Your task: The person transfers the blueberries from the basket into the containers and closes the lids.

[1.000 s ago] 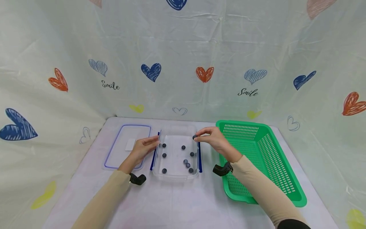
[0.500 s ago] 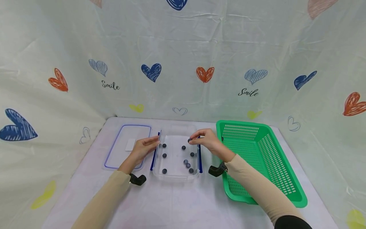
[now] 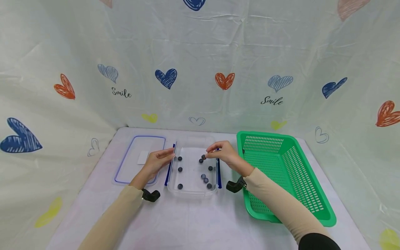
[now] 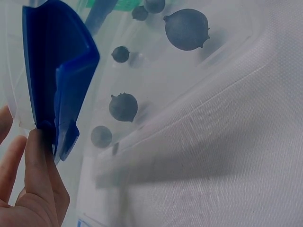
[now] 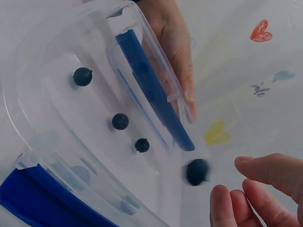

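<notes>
A clear plastic container with blue side latches stands uncovered at the middle of the table. Several blueberries lie scattered in it. My right hand is over its far right part, thumb and fingers parted. One blueberry, blurred, is in the air just off those fingertips in the right wrist view. My left hand rests against the container's left side, its fairly straight fingers touching the wall by the latch. In the left wrist view, some of these fingers are partly hidden behind the latch.
On the right stands a green perforated basket with one dark berry near its left wall. A clear lid with a blue edge lies on the left, partly behind my left hand. A heart-printed curtain hangs behind the table.
My right hand has moved left from the container's right rim to over its inside and has let go of a blueberry. The left hand has stayed in place.
</notes>
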A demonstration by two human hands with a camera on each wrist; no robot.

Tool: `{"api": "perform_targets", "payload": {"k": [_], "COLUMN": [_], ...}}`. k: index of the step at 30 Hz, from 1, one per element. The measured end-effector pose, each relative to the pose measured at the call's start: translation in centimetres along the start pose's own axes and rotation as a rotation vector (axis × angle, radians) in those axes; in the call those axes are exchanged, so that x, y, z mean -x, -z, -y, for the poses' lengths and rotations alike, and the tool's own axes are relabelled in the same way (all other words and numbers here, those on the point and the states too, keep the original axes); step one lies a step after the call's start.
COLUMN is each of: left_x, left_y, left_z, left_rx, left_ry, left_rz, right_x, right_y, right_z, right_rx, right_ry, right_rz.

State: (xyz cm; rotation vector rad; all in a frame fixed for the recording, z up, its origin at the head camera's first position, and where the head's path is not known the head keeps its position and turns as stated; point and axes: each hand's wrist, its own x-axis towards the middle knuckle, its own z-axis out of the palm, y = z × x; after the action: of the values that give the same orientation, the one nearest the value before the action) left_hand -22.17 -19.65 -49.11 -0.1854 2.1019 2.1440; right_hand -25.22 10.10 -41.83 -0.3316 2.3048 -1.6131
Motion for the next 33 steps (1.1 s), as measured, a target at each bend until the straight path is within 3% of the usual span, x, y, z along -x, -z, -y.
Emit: {"api": "perform_targets", "payload": {"k": [13,33], "left_x": [0.1,0.0], "left_y": [-0.2,-0.1], "left_z": [-0.3,0.0], "left_rx": [0.000,0.014], "left_ry": [-0.004,-0.005], "left_rz": [-0.001,0.003], "right_x": [0.3,1.8], "right_y": [1.0,6.1], "right_z": [0.0,-0.4], "right_rx": [-0.077,-0.132], "right_ry": [0.030,0.016], "right_rz": [-0.008,-0.082]}}
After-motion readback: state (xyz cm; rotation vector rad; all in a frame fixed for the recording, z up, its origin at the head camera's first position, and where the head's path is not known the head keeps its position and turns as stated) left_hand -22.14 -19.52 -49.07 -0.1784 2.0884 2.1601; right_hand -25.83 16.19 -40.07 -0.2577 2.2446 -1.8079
